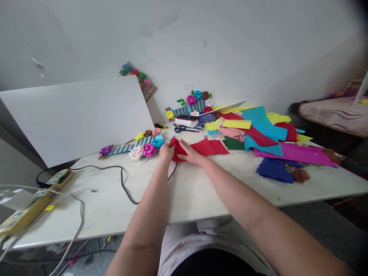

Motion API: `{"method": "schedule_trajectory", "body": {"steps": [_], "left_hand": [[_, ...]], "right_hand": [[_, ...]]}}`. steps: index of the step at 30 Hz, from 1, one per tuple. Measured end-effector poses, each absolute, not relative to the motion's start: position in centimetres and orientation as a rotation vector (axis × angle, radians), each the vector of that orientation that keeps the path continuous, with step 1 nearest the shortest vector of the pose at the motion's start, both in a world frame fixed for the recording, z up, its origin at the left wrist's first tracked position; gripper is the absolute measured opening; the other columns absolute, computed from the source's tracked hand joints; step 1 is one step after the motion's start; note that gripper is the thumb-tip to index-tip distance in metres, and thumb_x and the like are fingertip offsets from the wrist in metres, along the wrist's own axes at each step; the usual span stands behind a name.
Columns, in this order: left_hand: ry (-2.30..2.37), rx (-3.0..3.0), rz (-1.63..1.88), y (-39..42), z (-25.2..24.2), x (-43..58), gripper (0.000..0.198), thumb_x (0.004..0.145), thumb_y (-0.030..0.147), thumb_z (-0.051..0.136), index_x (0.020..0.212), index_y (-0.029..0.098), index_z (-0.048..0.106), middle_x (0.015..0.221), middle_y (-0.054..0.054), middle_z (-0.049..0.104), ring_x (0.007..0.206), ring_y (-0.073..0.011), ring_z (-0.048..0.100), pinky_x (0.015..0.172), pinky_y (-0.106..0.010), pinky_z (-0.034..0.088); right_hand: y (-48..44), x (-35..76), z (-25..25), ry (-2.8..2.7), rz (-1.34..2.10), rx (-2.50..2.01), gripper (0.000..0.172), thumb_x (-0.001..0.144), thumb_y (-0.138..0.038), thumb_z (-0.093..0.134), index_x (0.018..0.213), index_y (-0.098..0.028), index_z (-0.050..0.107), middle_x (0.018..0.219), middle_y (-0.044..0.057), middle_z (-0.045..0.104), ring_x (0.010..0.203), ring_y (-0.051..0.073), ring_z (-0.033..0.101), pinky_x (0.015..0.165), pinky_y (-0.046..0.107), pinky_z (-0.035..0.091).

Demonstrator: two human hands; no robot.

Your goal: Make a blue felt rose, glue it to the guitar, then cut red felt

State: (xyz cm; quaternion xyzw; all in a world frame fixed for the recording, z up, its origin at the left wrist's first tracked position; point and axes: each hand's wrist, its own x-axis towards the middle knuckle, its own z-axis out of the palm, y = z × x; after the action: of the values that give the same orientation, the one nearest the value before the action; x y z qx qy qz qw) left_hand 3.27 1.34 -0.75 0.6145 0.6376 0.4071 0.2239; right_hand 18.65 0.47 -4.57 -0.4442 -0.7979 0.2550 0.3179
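Note:
A strip of red crepe paper (205,147) lies on the white table in front of me, its left end folded up. My left hand (166,152) pinches that folded end between thumb and fingers. Flat on the strip rests my right hand (188,154), fingers stretched out toward the fold and thumb apart. Just left of my hands is a woven blue-and-brown panel (129,146) trimmed with paper flowers, among them a magenta flower (148,150). Dark-handled scissors (181,129) lie behind the red strip.
Coloured paper sheets, including a blue sheet (263,122) and a magenta sheet (299,154), heap up on the right. A white board (77,119) leans at the back left. A yellow power strip (53,188) with cables occupies the left edge. A phone (186,117) sits on a white box.

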Motion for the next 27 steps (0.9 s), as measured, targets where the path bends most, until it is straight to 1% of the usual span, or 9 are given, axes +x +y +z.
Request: {"method": "schedule_trajectory", "body": {"steps": [3,8,12,14,19,24,27], "left_hand": [[1.824,1.744,1.053,1.4,-0.7,3.3,0.023,0.077,0.029,0.056,0.090,0.015,0.069,0.086,-0.013,0.069,0.083,-0.0268,0.064,0.073,-0.033,0.046],[1.854,1.786,1.069,0.9,-0.4,3.7,0.020,0.079,0.028,0.054,0.085,0.016,0.069,0.082,-0.012,0.069,0.085,-0.0271,0.065,0.076,-0.033,0.046],[1.845,1.760,1.109,0.7,-0.6,4.2,0.021,0.081,0.025,0.051,0.087,0.014,0.068,0.087,-0.015,0.069,0.088,-0.0284,0.064,0.077,-0.034,0.046],[1.873,1.754,1.107,0.7,-0.6,4.5,0.022,0.082,0.024,0.049,0.088,0.013,0.067,0.090,-0.017,0.068,0.091,-0.0296,0.064,0.079,-0.036,0.046],[1.919,1.715,1.111,0.5,-0.5,5.1,0.019,0.083,0.022,0.048,0.090,0.015,0.064,0.093,-0.016,0.068,0.098,-0.0287,0.062,0.083,-0.036,0.045],[1.891,1.693,1.109,0.4,-0.6,5.4,0.019,0.083,0.020,0.046,0.092,0.014,0.061,0.098,-0.018,0.067,0.101,-0.0290,0.061,0.085,-0.036,0.044],[1.855,1.679,1.114,0.5,-0.7,5.4,0.019,0.083,0.021,0.045,0.093,0.015,0.060,0.100,-0.018,0.066,0.102,-0.0292,0.061,0.086,-0.037,0.044]], "right_hand": [[0.0,18.6,-4.2,-2.151,0.643,-1.201,0.088,0.081,-0.054,0.055,0.150,-0.023,0.010,0.157,0.006,0.000,0.144,0.024,0.001,0.115,0.044,0.015],[-0.4,18.4,-3.9,-2.220,0.553,-1.214,0.082,0.084,-0.051,0.052,0.150,-0.023,0.012,0.157,0.008,0.003,0.144,0.026,0.001,0.114,0.047,0.015],[-0.4,18.2,-3.9,-2.257,0.538,-1.258,0.080,0.085,-0.052,0.048,0.150,-0.021,0.012,0.157,0.008,0.001,0.144,0.027,-0.001,0.114,0.048,0.014],[-0.4,18.1,-4.0,-2.263,0.537,-1.279,0.080,0.086,-0.052,0.047,0.150,-0.022,0.011,0.157,0.007,-0.001,0.143,0.028,-0.002,0.114,0.049,0.013],[-0.4,17.9,-4.0,-2.260,0.538,-1.287,0.079,0.086,-0.053,0.046,0.150,-0.024,0.010,0.157,0.006,-0.001,0.143,0.030,-0.003,0.114,0.052,0.010],[-0.9,17.9,-3.5,-2.277,0.556,-1.305,0.081,0.086,-0.055,0.045,0.150,-0.022,0.010,0.157,0.007,-0.004,0.143,0.029,-0.003,0.114,0.051,0.013],[-0.9,17.9,-3.5,-2.274,0.561,-1.292,0.082,0.085,-0.057,0.046,0.150,-0.023,0.009,0.157,0.006,-0.003,0.143,0.028,-0.003,0.114,0.049,0.014]]}}
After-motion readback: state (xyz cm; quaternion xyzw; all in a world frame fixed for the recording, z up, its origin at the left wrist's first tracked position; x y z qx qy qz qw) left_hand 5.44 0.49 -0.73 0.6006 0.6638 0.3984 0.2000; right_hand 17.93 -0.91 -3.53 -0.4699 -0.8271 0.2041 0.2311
